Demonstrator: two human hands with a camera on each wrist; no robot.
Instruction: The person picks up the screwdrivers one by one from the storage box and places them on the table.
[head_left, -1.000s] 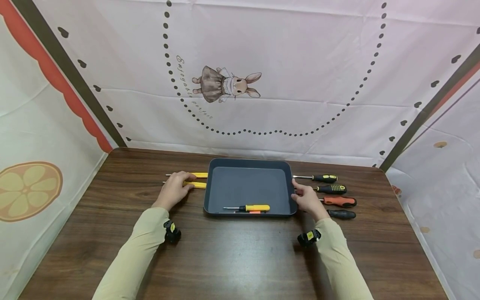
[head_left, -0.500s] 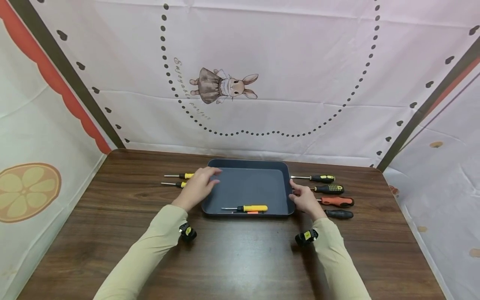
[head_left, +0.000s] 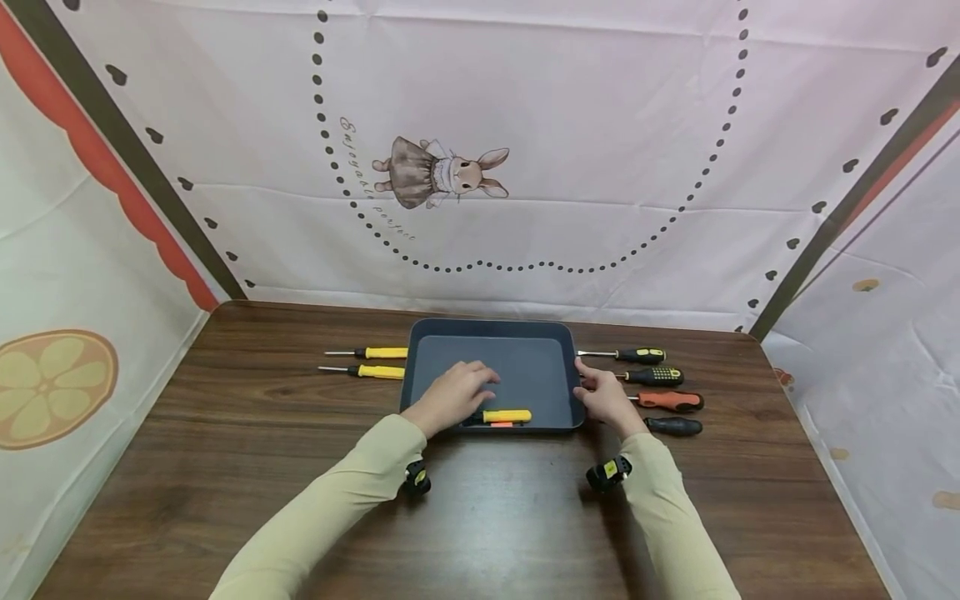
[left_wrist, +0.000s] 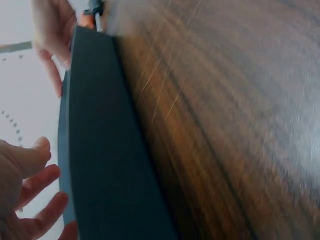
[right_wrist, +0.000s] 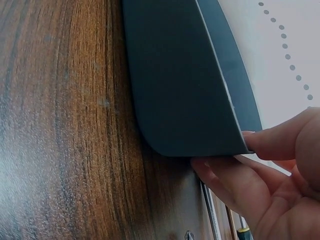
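In the head view a dark grey rectangular tray [head_left: 525, 350] lies on the wooden table. My right hand [head_left: 606, 400] pinches its right wall; the right wrist view shows the thumb [right_wrist: 277, 140] inside the rim and the fingers below on the outside. Over the tray's left front part hovers my left hand [head_left: 453, 396], fingers spread and loosely bent, holding nothing. A yellow-handled screwdriver [head_left: 508, 416] lies along the tray's front wall, its shaft hidden behind the left hand. Beside it, a bit of orange [head_left: 502, 425] shows at that wall.
Two more yellow-handled screwdrivers, an upper one [head_left: 386, 352] and a lower one [head_left: 380, 372], lie left of the tray. To the right are several others: black-and-yellow [head_left: 641, 356], black with yellow dots [head_left: 655, 377], orange [head_left: 670, 402] and black [head_left: 673, 427]. A printed cloth [head_left: 600, 167] hangs behind the table.
My left hand has left the two yellow screwdrivers on the left and moved right, over the tray. My right hand keeps its hold on the tray's right wall.
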